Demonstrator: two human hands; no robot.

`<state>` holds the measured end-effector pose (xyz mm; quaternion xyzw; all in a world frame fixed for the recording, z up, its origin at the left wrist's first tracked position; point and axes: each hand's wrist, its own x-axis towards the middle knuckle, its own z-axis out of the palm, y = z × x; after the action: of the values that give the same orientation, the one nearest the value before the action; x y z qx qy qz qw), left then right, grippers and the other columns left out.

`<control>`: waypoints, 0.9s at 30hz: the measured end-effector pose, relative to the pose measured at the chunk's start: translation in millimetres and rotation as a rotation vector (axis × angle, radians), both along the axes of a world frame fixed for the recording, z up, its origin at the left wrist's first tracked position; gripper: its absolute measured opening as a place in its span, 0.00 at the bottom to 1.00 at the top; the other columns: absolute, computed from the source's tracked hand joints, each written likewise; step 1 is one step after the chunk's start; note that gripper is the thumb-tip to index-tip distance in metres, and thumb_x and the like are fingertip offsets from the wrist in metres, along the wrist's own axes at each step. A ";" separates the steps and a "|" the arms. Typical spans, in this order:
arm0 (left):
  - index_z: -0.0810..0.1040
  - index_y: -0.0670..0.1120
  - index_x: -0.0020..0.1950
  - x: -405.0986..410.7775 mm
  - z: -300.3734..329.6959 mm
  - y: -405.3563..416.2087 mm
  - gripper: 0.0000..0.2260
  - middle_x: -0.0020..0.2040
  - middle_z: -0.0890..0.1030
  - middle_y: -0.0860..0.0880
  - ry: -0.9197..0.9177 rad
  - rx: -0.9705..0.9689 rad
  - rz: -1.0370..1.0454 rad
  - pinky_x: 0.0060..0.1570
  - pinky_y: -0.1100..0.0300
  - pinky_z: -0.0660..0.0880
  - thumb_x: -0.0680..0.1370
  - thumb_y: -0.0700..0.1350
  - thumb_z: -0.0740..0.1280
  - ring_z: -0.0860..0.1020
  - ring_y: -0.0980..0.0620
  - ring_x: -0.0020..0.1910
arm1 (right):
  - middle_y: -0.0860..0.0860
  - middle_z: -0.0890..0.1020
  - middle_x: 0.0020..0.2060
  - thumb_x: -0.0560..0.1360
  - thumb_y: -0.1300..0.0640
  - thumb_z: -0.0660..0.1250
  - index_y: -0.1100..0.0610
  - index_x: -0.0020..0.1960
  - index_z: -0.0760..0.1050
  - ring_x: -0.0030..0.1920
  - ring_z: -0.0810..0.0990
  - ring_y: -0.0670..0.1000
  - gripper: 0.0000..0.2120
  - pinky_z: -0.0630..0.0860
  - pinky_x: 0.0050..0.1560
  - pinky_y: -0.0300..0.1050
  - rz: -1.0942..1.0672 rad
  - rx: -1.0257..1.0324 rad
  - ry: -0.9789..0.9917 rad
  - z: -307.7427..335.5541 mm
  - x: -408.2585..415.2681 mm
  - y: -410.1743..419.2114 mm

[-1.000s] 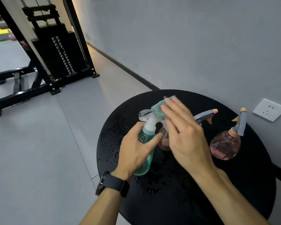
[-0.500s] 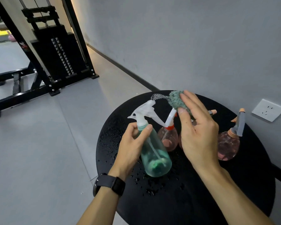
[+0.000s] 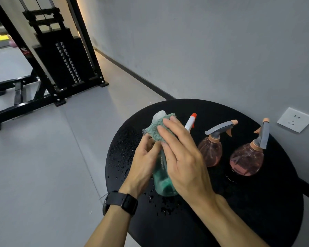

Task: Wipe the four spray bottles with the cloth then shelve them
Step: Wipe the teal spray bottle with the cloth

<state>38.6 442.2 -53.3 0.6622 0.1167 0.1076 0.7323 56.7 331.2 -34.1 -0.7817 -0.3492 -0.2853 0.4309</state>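
My left hand [image 3: 144, 163] grips the green spray bottle [image 3: 162, 182] by its neck, holding it tilted over the round black table [image 3: 257, 202]. My right hand [image 3: 184, 157] presses the teal cloth [image 3: 156, 130] against the bottle's white spray head [image 3: 158, 116]. Behind my right hand only the white and orange nozzle [image 3: 190, 122] of another bottle shows. Two pink round bottles with grey triggers stand to the right: one [image 3: 211, 152] in the middle, one [image 3: 246, 160] nearer the wall.
Water drops lie on the table's left and front part [image 3: 121, 157]. A grey wall with a white socket [image 3: 295, 119] is close behind the table. A black weight machine [image 3: 61, 56] stands on the grey floor at far left.
My right hand has brought the cloth from beside the bottles down onto the green bottle's spray head. The bottle has turned more upright in my left hand.
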 end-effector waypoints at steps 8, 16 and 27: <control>0.77 0.45 0.65 0.2 -3.0 8.6 0.18 0.56 0.84 0.45 -0.045 -0.062 0.009 0.57 0.53 0.79 0.75 0.41 0.66 0.83 0.48 0.55 | 0.57 0.77 0.65 0.78 0.68 0.63 0.66 0.63 0.77 0.71 0.70 0.52 0.14 0.62 0.73 0.41 0.033 -0.036 0.012 -3.4 -5.8 -1.8; 0.76 0.41 0.64 4.2 -5.3 16.6 0.20 0.54 0.81 0.40 -0.020 -0.245 0.060 0.57 0.43 0.76 0.75 0.49 0.69 0.79 0.40 0.52 | 0.55 0.78 0.62 0.76 0.69 0.62 0.66 0.60 0.78 0.69 0.73 0.50 0.14 0.70 0.69 0.45 0.124 0.126 0.075 -4.3 -10.3 -11.0; 0.74 0.35 0.64 2.1 -1.1 6.2 0.23 0.58 0.79 0.31 0.012 -0.354 -0.105 0.63 0.37 0.72 0.77 0.51 0.69 0.76 0.37 0.55 | 0.49 0.76 0.65 0.78 0.67 0.64 0.62 0.64 0.76 0.68 0.72 0.44 0.15 0.68 0.68 0.36 -0.035 0.298 0.253 12.8 10.4 -14.8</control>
<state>40.6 448.4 -54.4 0.5287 0.1034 0.0433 0.8414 67.1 316.4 -21.2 -0.7447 -0.2327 -0.2407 0.5773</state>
